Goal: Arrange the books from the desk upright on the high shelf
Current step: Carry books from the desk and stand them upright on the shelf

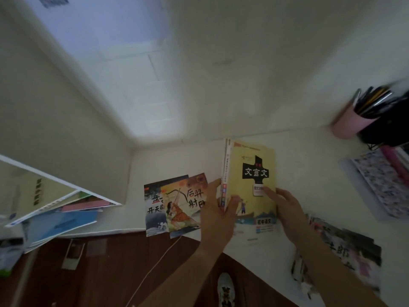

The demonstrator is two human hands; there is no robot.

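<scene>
Yellow book: the yellow-covered book with the black title block lies flat on the white worktop, on top of at least one thinner book whose spine shows along its left edge.
Left hand: my left hand holds the stack at its left edge, thumb on the yellow cover, the other fingers down beside the spines.
Right hand: my right hand lies on the cover's lower right, one finger stretched toward the small label; I cannot tell whether the rest curl under the edge.
Step in hand: I judge this as gathering the stack off the worktop, before any lift.
Other books: two picture books overlap just left of my left hand, hanging slightly over the worktop's front edge; another illustrated one lies near the right forearm, blurred.
Shelf: a white shelf edge shows at lower left with books lying flat or leaning beneath it; whether this is the high shelf I cannot say.
Also there: a pink pen cup stands at the back right, well clear of the stack.
Next move: I would need both hands clamped on opposite edges, squaring the spines, then turning the stack upright as it rises.
Risk: the thin book underneath could slip out if only the top cover is pinched.
</scene>
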